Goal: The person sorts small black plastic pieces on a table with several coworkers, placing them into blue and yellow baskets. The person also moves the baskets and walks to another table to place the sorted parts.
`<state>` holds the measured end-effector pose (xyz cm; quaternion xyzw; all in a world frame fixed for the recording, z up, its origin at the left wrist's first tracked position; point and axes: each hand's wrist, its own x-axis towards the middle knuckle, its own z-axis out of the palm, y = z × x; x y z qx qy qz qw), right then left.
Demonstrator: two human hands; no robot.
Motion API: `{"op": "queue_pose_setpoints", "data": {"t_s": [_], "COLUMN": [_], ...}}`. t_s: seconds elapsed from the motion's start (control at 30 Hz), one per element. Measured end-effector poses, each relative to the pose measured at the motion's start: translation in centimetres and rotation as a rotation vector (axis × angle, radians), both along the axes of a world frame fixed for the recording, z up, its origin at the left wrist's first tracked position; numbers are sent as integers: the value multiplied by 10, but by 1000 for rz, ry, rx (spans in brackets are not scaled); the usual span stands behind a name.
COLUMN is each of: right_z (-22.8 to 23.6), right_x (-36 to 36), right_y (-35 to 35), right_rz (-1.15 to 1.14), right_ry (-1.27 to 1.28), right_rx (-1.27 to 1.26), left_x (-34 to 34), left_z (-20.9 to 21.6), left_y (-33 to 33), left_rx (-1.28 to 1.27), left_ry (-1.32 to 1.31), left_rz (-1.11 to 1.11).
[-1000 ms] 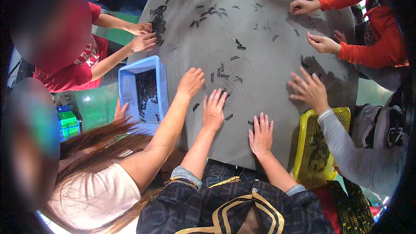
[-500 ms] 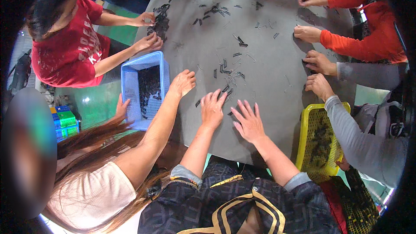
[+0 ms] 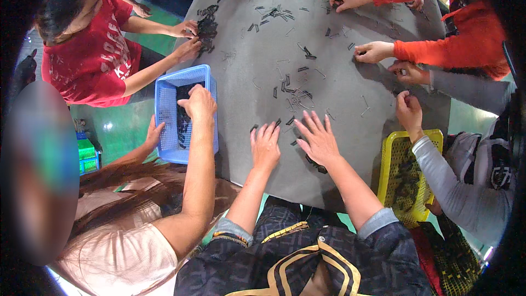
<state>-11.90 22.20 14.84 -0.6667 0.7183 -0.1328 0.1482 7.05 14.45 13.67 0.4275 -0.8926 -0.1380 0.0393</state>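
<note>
A single head-worn fisheye view looks steeply down, close above the round grey table point(image 3: 350, 148), facing forward across it; straight edges bend and darken toward the rim.

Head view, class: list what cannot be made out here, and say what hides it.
- Small dark parts on the grey table: too small to identify.
- Under the left hand and right hand: palms hide it.
- Yellow basket: partly behind a grey sleeve.
- Left edge: blurred.
</note>
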Motion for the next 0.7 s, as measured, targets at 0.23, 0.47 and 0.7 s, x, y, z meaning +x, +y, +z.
{"op": "queue_pose_setpoints", "data": {"t_s": [0.23, 0.47, 0.7], "right_z": [-7, -16, -8], "right_x": [-11, -19, 17], "right_y": [0, 28, 6], "right_rz": [-152, -264, -11], "right_ry": [62, 0, -33], "right_rx": [58, 10, 6], "left_x": [-17, -1, -32], "left_z": [1, -9, 6], "left_y": [-2, 11, -4], "left_rx": [-39, 11, 59], "left_ry": [38, 126, 108], "left_rz": [-99, 75, -4]}}
